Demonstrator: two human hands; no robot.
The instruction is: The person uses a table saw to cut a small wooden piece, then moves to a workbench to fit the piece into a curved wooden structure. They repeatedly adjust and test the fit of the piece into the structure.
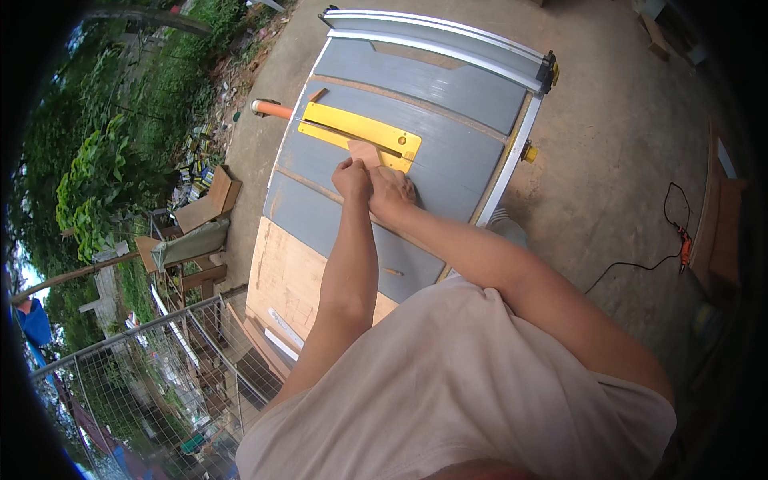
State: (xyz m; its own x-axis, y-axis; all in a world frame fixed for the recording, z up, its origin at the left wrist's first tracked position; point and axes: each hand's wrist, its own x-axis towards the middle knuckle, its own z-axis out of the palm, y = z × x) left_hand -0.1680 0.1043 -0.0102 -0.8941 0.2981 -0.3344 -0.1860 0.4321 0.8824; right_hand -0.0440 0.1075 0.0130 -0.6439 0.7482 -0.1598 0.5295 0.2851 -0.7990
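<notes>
A small flat piece of wood (365, 152) stands out from between my hands, over the near edge of the yellow throat plate (352, 120) of a table saw. My left hand (352, 178) is closed on its left side, fingers pinched. Pressed up against it, my right hand (390, 192) is closed at the wood's near right end, its fingertips partly hidden. Both rest low over the grey saw table (456, 168). A dark slot runs along the yellow plate just beyond the wood; I cannot make out a blade clearly.
A silver rip fence (440, 46) spans the far side. A wood offcut (318, 94) and an orange tube (272, 110) lie by the plate's left end. A plywood board (280, 256) adjoins at near left. An orange corded power tool (685, 248) is at right.
</notes>
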